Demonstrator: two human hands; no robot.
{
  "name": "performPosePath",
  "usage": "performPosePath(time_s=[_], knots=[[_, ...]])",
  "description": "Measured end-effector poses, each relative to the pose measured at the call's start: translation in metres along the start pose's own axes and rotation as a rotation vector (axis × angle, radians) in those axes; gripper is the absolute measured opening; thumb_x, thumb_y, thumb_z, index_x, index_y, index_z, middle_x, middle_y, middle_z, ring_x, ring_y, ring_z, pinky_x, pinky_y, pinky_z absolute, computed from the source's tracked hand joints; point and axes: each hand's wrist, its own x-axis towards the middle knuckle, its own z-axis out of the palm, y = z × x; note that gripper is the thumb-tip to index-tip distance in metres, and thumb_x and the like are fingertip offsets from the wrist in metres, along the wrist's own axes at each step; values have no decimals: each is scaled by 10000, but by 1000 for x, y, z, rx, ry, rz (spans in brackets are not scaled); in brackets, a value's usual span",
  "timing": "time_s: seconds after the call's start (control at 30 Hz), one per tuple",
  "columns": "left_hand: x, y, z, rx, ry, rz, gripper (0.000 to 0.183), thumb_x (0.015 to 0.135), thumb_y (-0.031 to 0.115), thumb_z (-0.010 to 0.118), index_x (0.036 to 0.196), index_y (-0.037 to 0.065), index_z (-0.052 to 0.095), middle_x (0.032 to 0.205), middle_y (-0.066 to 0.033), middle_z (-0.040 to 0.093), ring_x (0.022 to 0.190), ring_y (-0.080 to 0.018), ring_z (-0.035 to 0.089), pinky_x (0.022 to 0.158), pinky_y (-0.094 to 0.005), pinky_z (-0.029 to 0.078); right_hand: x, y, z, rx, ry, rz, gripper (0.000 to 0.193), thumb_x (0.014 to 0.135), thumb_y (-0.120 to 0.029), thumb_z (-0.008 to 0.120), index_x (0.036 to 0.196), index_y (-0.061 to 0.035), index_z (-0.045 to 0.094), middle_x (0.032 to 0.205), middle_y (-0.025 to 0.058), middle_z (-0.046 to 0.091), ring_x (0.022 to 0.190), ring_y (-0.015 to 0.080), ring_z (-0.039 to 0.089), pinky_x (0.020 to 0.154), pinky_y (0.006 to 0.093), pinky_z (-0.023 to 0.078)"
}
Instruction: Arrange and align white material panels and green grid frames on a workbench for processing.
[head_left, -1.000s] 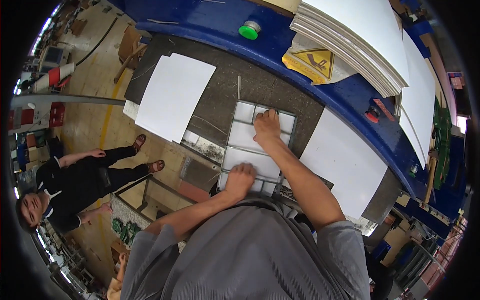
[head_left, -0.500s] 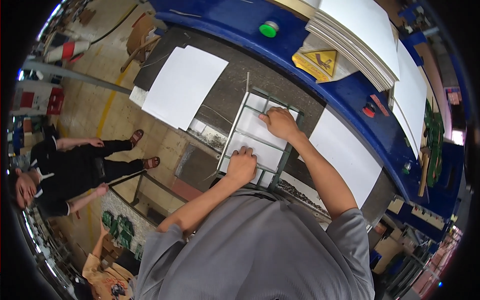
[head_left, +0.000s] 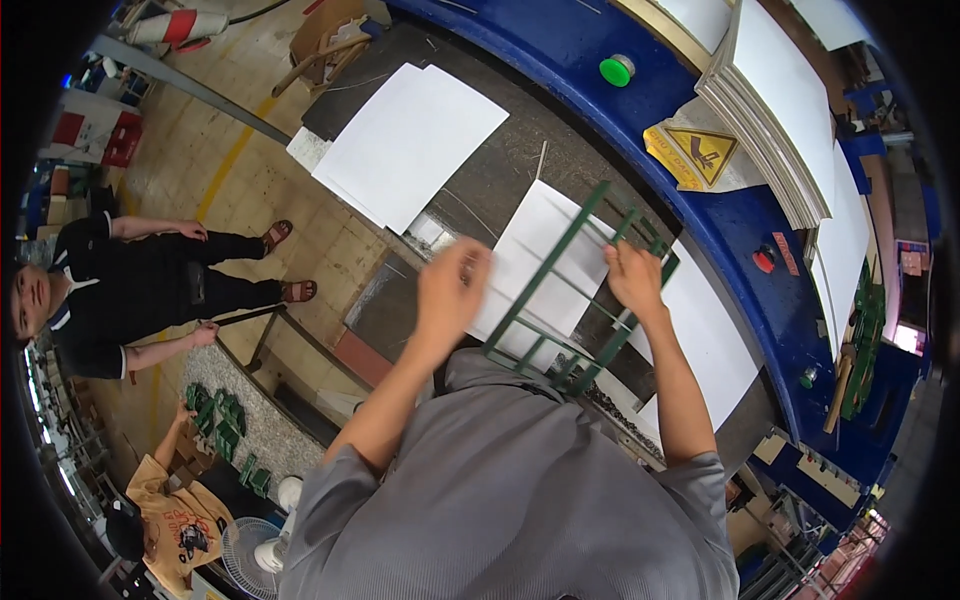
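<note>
My right hand (head_left: 635, 277) is closed round a crossbar of a green rectangular frame (head_left: 547, 268) with several thin crossbars. The frame is tilted, its left long side raised above a white sheet (head_left: 528, 232) lying on the dark work surface. Left of the frame and apart from it, my left hand (head_left: 455, 290) hangs in the air near the sheet's left edge. Motion blurs its fingers, and whether they hold anything does not show.
White sheets (head_left: 410, 140) lie to the left, another sheet (head_left: 700, 350) to the right. A blue machine edge (head_left: 560, 60) carries green (head_left: 617, 70) and red (head_left: 765, 258) buttons and a stack of white boards (head_left: 775, 110). Two people stand at left, one beside a speckled table (head_left: 225, 375).
My right hand has moved right, lifting and tilting the green frame off the white sheet. My left hand has come off the frame and moved up and left.
</note>
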Motion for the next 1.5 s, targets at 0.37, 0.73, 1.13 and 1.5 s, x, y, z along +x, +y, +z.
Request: performPosePath(time_s=[0.37, 0.73, 1.13, 1.5], knots=[[6, -79, 43, -114, -266, -226, 487, 825, 310, 704, 1145, -41, 600, 1054, -221, 655, 953, -368, 636, 862, -381, 483, -80, 124, 2, -131, -137, 327, 342, 939, -296, 490, 761, -19, 582, 829, 235, 642, 845, 415, 610, 768, 519, 452], [169, -103, -146, -433, -459, -311, 336, 925, 139, 606, 1239, 25, 568, 1064, -47, 663, 906, -126, 628, 814, -290, 514, -100, 111, 3, -254, 378, 217, 241, 848, -194, 647, 962, 0, 560, 911, 203, 587, 868, 400, 573, 795, 465, 457], [173, -98, -91, 971, 404, 119, 546, 813, 188, 693, 1295, 68, 466, 1187, -202, 549, 1114, -387, 489, 937, -484, 403, -164, 62, 41, -91, 359, 345, 253, 822, -205, 678, 977, -32, 577, 976, 147, 593, 951, 346, 553, 814, 438, 433], [-50, -23, 128, 139, -295, 374, 606, 696, 175, 798, 1251, 106, 564, 1336, -136, 434, 1239, -362, 385, 1035, -456, 351, -162, 144, 17, 14, 358, 192, 112, 873, -100, 564, 950, -49, 628, 883, 164, 653, 788, 376, 622, 710, 436, 494]])
